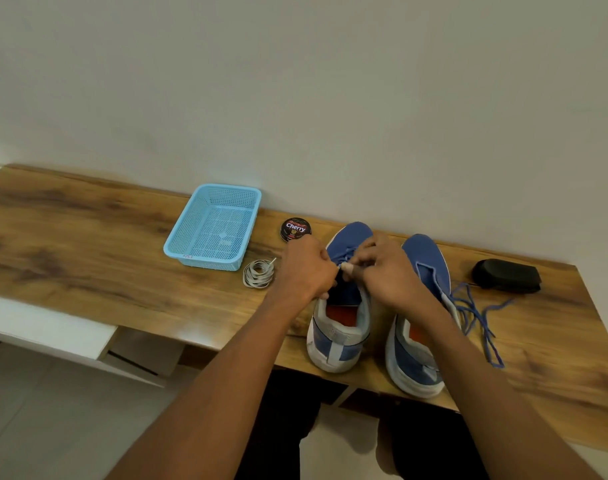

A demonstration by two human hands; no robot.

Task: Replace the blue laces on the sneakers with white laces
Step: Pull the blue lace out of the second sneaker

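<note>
Both hands work over the left sneaker [344, 306] on the bench [88, 237]: the left hand [307, 268] and right hand [385, 271] each pinch a white lace end [347, 267] at its eyelets. The right sneaker [420, 323] stands beside it, a loose blue lace [482, 317] trailing off its right side, and a coiled white lace [259, 273] lies near the blue basket [191, 252].

Probably a home: wooden desk [88, 220], tiled floor [53, 410].

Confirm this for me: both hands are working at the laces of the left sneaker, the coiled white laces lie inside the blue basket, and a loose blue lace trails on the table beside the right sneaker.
One thing is wrong. The head view shows the coiled white laces on the table just in front of the blue basket, not inside it. The rest stands.
</note>
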